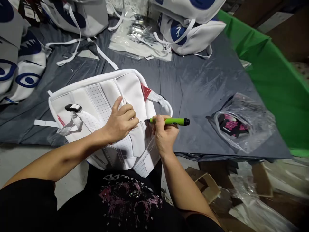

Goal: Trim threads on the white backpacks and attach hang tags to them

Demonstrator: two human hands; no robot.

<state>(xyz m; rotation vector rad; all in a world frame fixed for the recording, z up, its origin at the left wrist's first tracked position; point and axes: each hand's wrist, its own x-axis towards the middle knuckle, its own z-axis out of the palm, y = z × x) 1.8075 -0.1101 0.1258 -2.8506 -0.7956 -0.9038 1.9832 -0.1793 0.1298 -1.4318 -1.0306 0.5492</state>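
Observation:
A white backpack [131, 83] lies with its strap side up at the table's front edge, its lower part overhanging toward my body. My left hand [122, 122] presses on its middle, the fingers bent together and pinching the white material; the thumb is mostly hidden. In my right hand [165, 133] is a green marker pen [172, 121] with a black end, held between thumb and fingers. The pen's dark tip points left, close to the backpack's panel beside my left fingertips; whether it touches cannot be told. A strap with a black buckle [73, 108] lies at the left.
More white bags with blue eye shapes stand at the left [30, 67] and back right [187, 33]. Clear plastic bags [135, 35] lie at the back. A plastic bag with black and pink items [241, 125] sits right, near a green sheet [270, 74]. Cardboard [209, 187] is below.

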